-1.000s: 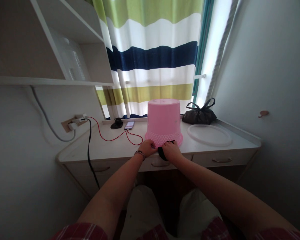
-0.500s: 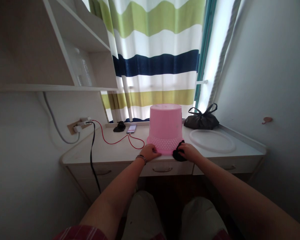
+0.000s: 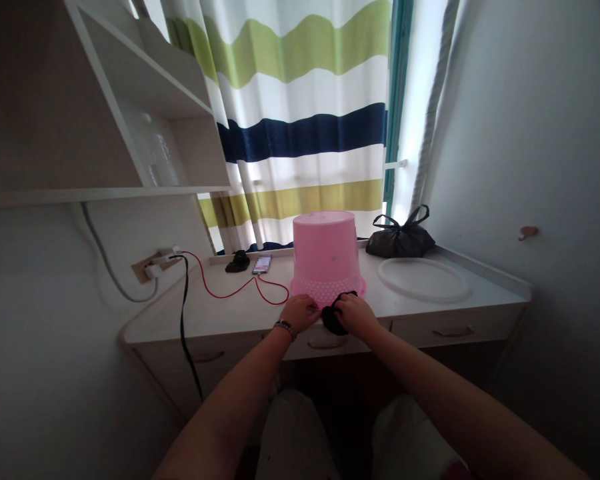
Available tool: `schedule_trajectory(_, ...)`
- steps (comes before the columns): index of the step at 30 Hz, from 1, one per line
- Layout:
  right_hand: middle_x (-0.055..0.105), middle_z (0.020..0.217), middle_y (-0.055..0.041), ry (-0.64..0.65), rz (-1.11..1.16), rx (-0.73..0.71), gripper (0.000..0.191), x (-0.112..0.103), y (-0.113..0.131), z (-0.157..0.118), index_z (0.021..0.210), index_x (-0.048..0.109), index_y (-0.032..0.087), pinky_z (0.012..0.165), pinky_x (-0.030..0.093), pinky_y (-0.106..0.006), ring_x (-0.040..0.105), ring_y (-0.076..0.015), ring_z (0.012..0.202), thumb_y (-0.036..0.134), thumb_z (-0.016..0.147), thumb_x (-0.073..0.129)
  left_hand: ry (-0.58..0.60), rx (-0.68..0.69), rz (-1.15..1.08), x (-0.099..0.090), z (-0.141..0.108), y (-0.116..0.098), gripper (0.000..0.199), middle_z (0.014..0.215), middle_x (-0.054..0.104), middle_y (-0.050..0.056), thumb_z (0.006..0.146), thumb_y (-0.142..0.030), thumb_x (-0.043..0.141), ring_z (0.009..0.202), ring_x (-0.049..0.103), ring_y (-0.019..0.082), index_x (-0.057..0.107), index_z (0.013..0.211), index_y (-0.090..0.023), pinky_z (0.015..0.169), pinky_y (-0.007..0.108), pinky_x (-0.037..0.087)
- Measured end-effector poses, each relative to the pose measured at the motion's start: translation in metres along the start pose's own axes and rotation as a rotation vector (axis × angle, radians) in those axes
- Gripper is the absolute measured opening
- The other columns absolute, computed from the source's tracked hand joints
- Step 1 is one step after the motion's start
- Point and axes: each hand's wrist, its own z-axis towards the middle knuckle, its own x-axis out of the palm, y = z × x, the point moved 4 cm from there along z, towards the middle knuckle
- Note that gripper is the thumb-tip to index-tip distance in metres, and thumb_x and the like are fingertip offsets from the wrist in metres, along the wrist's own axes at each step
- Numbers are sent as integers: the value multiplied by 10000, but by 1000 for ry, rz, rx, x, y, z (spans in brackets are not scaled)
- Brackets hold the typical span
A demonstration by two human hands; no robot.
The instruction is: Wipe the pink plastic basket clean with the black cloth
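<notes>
Bucket (image 3: pixel 325 257), pink, upside down on the desk (image 3: pixel 220 317), at its front edge. Left hand (image 3: pixel 301 313): I have its fingers closed on the bucket's rim. Right hand (image 3: pixel 354 315): I grip a black cloth (image 3: pixel 334 323) against the rim. Right of the bucket: one white ring (image 3: pixel 387 283), flat; one tied black bag (image 3: pixel 401 241) behind it. Left: one phone (image 3: pixel 262 265), red cable (image 3: pixel 220 297) attached.

Both arms reach from the near side toward the middle, the left forearm (image 3: pixel 235 400) slanting rightward and the right forearm (image 3: pixel 445 377) slanting leftward. The left hand (image 3: pixel 301 312) and right hand (image 3: pixel 357 316) are close together but apart, backs up, with bent fingers. The right fingers curl inward; the left wrist (image 3: pixel 285 328) is low. Two legs (image 3: pixel 297 433) extend below, between the forearms.
</notes>
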Motion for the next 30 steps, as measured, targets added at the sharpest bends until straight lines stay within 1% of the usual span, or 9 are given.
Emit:
schedule_trajectory(3, 575, 896, -77, -47, 37, 27, 157, 6, 4, -1, 838, 647, 176, 828, 345, -299, 495, -186, 912, 285, 789, 546, -7, -5, -1, 2, 1, 5, 215, 767, 591, 49, 741, -394, 590, 766, 540, 171, 645, 746, -186, 736, 294, 392)
schedule_trajectory(5, 569, 893, -77, -66, 78, 29, 162, 9, 1, -3, 854, 645, 173, 820, 350, -298, 491, -181, 898, 282, 790, 544, -1, -24, -9, 4, 2, 8, 247, 757, 593, 47, 737, -423, 591, 746, 537, 167, 640, 731, -181, 710, 286, 390)
schedule_trajectory(8, 562, 904, -68, -89, 146, -22, 168, 11, -9, -6, 900, 637, 173, 820, 353, -298, 483, -173, 894, 252, 783, 546, 14, -47, -31, 7, 3, 11, 312, 755, 599, 45, 739, -483, 575, 730, 536, 163, 638, 727, -178, 688, 279, 389)
schedule_trajectory(11, 558, 919, -63, -107, 190, -54, 183, 9, -24, -11, 926, 631, 174, 818, 358, -296, 478, -172, 898, 227, 770, 553, 30, -63, -37, 9, 4, 11, 345, 758, 602, 47, 733, -513, 572, 730, 539, 163, 638, 726, -174, 683, 277, 391)
schedule_trajectory(16, 555, 909, -54, -101, 190, -35, 208, 2, -60, -15, 945, 626, 178, 801, 368, -281, 483, -163, 875, 225, 756, 552, 41, -81, -21, 13, 5, 12, 336, 753, 595, 44, 730, -511, 574, 736, 542, 167, 634, 715, -180, 692, 279, 394)
schedule_trajectory(19, 555, 898, -50, -73, 161, -30, 216, -1, -70, -14, 935, 632, 178, 787, 369, -270, 485, -159, 848, 243, 746, 550, 40, -83, -26, 14, 5, 13, 337, 756, 591, 43, 732, -514, 567, 730, 538, 168, 628, 715, -184, 686, 282, 392)
schedule_trajectory(21, 553, 890, -53, -62, 115, -5, 211, -1, -67, -13, 912, 640, 176, 786, 364, -272, 480, -164, 846, 253, 742, 540, 36, -76, -28, 14, 5, 12, 324, 765, 588, 44, 739, -502, 564, 737, 535, 169, 627, 725, -184, 695, 284, 390)
schedule_trajectory(25, 546, 885, -67, -64, 16, 58, 200, 1, -53, -12, 857, 642, 167, 799, 343, -286, 454, -183, 875, 265, 726, 528, 30, -26, -33, 12, 4, 9, 272, 775, 578, 40, 755, -449, 564, 759, 526, 165, 618, 740, -182, 725, 285, 387)
schedule_trajectory(30, 538, 844, -79, -88, -8, 86, 186, -2, -40, -18, 791, 627, 154, 790, 327, -307, 434, -198, 856, 294, 723, 525, 20, -9, -5, 9, 4, 5, 225, 813, 568, 54, 754, -396, 573, 835, 514, 183, 615, 777, -176, 803, 310, 375)
